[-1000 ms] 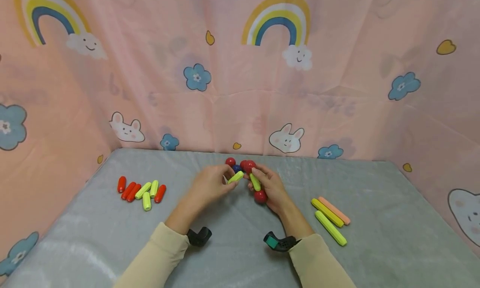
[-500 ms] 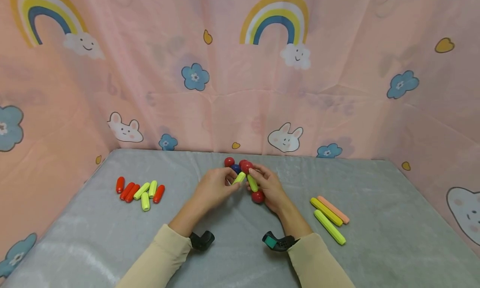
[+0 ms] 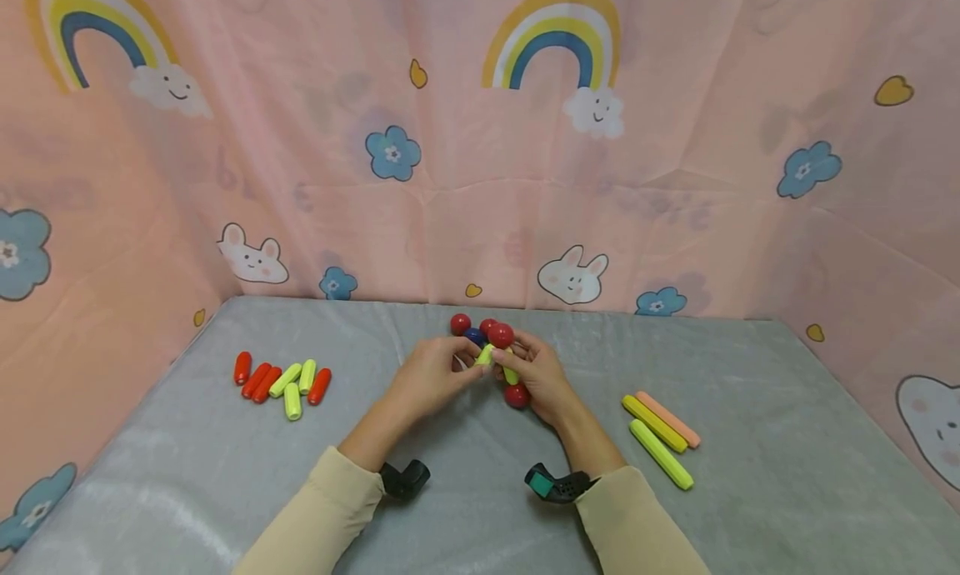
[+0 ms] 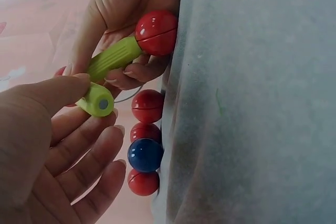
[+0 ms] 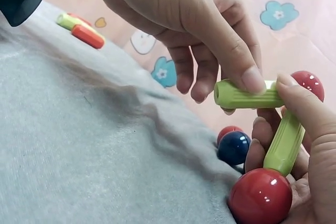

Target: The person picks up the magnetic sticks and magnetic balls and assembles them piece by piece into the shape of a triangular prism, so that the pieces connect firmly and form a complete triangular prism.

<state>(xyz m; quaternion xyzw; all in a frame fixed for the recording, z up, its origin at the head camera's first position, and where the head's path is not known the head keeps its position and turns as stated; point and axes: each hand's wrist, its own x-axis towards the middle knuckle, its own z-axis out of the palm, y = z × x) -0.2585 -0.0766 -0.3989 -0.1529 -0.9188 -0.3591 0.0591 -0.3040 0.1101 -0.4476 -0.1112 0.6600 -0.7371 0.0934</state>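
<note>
My left hand point(image 3: 431, 379) pinches a short yellow-green magnetic rod point(image 5: 239, 97) between thumb and fingers; a grey metal disc shows in its end in the left wrist view. My right hand point(image 3: 546, 382) holds a second yellow-green rod point(image 5: 285, 144), with a red ball point(image 5: 260, 195) at its lower end and another red ball point(image 5: 307, 84) at its upper end. The right thumb lies on the far end of the left hand's rod, beside the upper ball. Whether rod and ball touch is hidden. Behind the hands, a blue ball point(image 4: 145, 155) lies among several red balls point(image 4: 147, 106).
On the left of the grey cloth point(image 3: 465, 508) lie several short red rods point(image 3: 319, 387) and yellow-green rods point(image 3: 292, 401). To the right are longer rods: yellow-green point(image 3: 661, 454), yellow point(image 3: 654, 423) and peach point(image 3: 668, 420). A printed pink curtain point(image 3: 465, 225) hangs behind.
My left hand has brought its rod rightward to the upper red ball, and the rod has turned steeper. The right thumb has shifted onto that rod. The rods lying at both sides are unmoved.
</note>
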